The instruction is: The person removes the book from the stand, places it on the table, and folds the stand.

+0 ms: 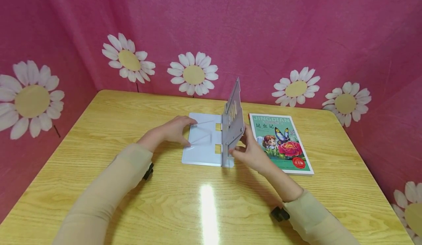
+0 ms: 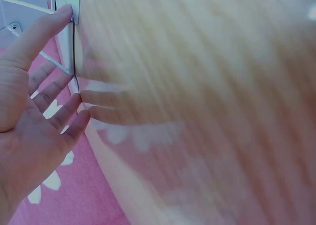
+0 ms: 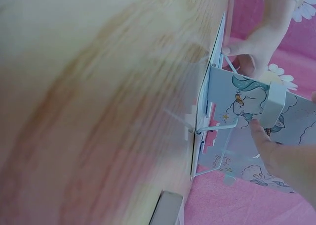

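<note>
Far left, pink cloth [image 1: 244, 36] with big daisies [image 1: 193, 74], running on behind the wood-grain bench [image 1: 158, 208]. Next, left hand [image 1: 174, 129], arm in a pale sleeve [image 1: 108, 190]: thumb and fingers spread well apart, tips touching the left edge of the stand's base [image 1: 199, 155]. Left wrist view: thumb at the rim, bent wire [image 2: 29, 6] close beside it. Stand [image 1: 235, 122] sits mid-bench, base lying flat. Panel [image 1: 238, 109] rises near the base's right end, steep, leaning a little right, slots cut through it; its right face carries printed drawings, seen from the right wrist. Right hand [image 1: 254, 149] on that side, near the panel's lower front corner, one digit touching the printed face; cannot tell whether the fingers close round anything. Further right, book [image 1: 281, 142] flat on the bench, green cover, butterfly and red flower
</note>
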### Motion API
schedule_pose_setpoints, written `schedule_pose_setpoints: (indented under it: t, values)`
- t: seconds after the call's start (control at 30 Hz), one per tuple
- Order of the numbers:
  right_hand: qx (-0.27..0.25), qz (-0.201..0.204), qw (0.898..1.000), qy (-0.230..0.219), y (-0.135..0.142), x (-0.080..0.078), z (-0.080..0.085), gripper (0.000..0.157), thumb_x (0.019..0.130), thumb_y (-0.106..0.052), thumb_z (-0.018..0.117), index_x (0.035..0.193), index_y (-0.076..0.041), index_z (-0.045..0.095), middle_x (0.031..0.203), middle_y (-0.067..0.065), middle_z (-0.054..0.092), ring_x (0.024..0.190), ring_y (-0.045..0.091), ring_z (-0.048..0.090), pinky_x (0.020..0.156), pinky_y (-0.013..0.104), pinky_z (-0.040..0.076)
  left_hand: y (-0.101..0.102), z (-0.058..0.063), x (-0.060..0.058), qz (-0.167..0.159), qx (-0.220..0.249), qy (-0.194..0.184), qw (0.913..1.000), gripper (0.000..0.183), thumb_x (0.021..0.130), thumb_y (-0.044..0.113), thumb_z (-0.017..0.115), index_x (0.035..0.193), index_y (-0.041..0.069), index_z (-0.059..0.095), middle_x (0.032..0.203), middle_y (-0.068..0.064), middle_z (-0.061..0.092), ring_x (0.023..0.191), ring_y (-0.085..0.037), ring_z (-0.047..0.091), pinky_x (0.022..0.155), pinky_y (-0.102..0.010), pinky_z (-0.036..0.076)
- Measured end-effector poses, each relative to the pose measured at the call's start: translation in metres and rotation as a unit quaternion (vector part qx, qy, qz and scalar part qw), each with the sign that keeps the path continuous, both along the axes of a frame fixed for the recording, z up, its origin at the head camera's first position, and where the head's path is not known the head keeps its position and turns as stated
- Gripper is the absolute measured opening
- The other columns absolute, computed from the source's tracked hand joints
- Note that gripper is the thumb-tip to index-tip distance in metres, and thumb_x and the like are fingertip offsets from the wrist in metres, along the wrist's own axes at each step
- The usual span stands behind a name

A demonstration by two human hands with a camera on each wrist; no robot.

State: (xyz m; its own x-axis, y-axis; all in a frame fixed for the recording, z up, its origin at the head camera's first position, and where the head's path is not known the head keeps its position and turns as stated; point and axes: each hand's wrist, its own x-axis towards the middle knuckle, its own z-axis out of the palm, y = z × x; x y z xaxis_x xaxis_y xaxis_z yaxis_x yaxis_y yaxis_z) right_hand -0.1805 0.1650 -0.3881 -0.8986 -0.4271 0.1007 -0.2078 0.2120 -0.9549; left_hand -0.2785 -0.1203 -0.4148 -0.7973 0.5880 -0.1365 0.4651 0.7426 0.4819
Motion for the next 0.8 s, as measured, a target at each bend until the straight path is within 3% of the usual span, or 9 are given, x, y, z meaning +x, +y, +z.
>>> schedule_pose_setpoints:
  t: [0.33, 0.8]
  values:
    - [0.003, 0.001, 1.000, 0.006, -0.001, -0.001, -0.001, 0.086, 0.079, 0.007, 0.058, 0.146, -0.016, 0.009, 0.142, 0.023, 0.028, 0.126, 0.040, 0.039, 0.096, 0.046, 0.045, 0.004, 0.005, -0.003, -0.003, -0.035, -0.017, 0.9993, 0.082, 0.069, 0.031, 0.084, 0.139, 0.012, 0.045, 0.138, -0.007, 0.045, 0.124, -0.027, 0.038, 0.109, -0.041, 0.032]
    - [0.014, 0.001, 1.000, 0.014, -0.004, 0.000, 0.002, 0.084, 0.080, 0.005, 0.059, 0.145, -0.017, 0.011, 0.141, 0.020, 0.030, 0.127, 0.038, 0.038, 0.095, 0.048, 0.046, 0.011, 0.016, -0.001, -0.016, -0.069, -0.020, 0.9973, 0.077, 0.071, 0.029, 0.083, 0.137, 0.009, 0.048, 0.138, -0.010, 0.042, 0.124, -0.029, 0.036, 0.107, -0.041, 0.034]
